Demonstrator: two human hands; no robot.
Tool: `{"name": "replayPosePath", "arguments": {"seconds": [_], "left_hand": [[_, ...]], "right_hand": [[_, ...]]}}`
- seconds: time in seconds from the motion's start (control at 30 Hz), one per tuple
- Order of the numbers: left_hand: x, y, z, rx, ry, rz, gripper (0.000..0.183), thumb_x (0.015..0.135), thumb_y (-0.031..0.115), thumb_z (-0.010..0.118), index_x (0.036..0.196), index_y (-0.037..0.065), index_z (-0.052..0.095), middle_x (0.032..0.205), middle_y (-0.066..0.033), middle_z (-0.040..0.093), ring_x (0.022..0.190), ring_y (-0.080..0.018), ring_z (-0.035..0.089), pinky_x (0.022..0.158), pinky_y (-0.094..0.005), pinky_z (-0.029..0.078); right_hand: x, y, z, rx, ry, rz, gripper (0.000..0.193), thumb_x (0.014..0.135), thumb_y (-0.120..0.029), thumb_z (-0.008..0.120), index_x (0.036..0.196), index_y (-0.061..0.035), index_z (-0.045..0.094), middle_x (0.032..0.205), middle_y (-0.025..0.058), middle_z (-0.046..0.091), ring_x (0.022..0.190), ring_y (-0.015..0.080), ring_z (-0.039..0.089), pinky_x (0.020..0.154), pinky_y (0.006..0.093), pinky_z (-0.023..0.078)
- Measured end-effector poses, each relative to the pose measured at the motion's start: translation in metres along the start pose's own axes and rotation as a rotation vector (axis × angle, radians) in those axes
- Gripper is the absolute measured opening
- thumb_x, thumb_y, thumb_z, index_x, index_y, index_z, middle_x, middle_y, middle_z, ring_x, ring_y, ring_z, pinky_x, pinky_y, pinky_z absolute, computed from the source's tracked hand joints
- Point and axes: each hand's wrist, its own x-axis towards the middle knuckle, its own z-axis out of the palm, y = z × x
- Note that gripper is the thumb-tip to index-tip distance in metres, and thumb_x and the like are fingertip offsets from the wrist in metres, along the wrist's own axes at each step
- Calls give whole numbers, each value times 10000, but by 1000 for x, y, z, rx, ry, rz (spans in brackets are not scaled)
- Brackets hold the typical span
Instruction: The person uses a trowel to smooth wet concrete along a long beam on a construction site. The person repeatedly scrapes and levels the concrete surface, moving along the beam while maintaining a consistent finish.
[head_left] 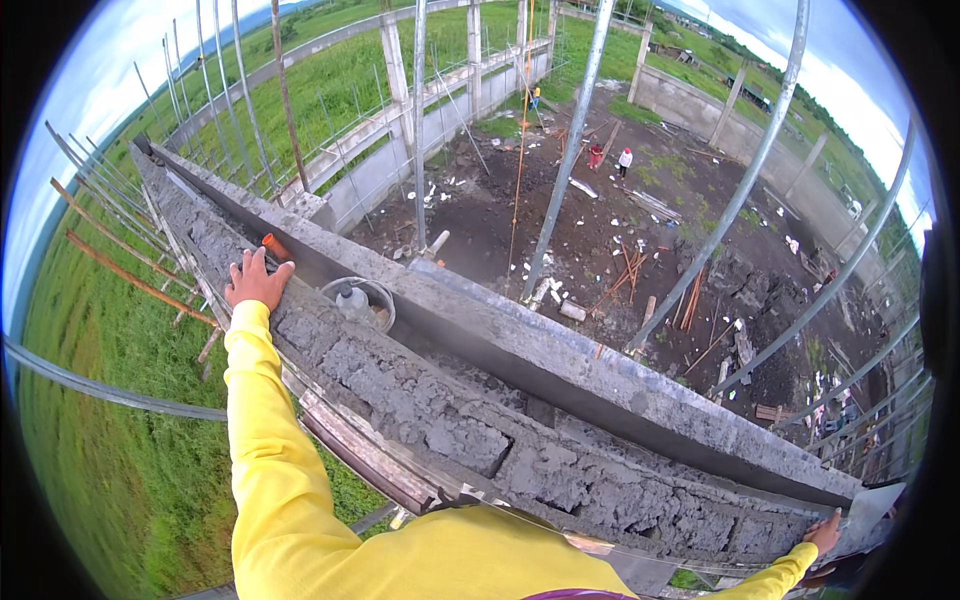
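My left hand (258,280) rests on the rough top of a concrete block wall (455,437), its fingers spread. Just beyond the fingertips an orange pipe end (276,247) sticks up beside the wall. At the far right, my right hand (824,533) is closed at the wall's end, against a flat grey trowel (868,511); the handle is hidden. A round bucket (378,305) stands in the channel behind the wall, with a clear plastic bottle (352,301) in it. Grey mortar lies uneven along the wall's top.
A smooth concrete beam (560,342) runs behind the channel. Upright metal poles (572,150) rise beyond it. Far below lies a dirt yard with debris and two people (625,161). Wooden poles (140,278) jut out on the left, above grass. A thin string runs along the wall's near side.
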Motion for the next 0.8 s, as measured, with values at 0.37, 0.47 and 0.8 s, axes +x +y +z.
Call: {"name": "replayPosePath", "arguments": {"seconds": [0.37,0.47,0.8], "left_hand": [[10,-2,6,41,-16,16,750,895,691,527,1573,451,311,1690,-26,243,1526,-421,228,1173,-635,227],[18,-6,11,56,-50,19,718,908,720,484,1558,447,351,1691,1,240,1524,-435,219,1171,-651,211],[82,-56,56,253,6,346,506,1038,587,386,1506,402,430,1651,32,319,1523,-337,276,1193,-608,242]], "right_hand": [[-32,-25,8,35,12,19,256,949,-341,681,919,-132,536,559,-22,425,388,103,395,329,254,314],[-35,-27,9,15,28,-25,261,956,-307,684,928,-94,536,559,10,457,376,126,416,322,285,337],[-41,-40,2,-33,18,4,302,934,-289,706,888,-53,524,600,39,492,424,156,452,379,318,382]]}}
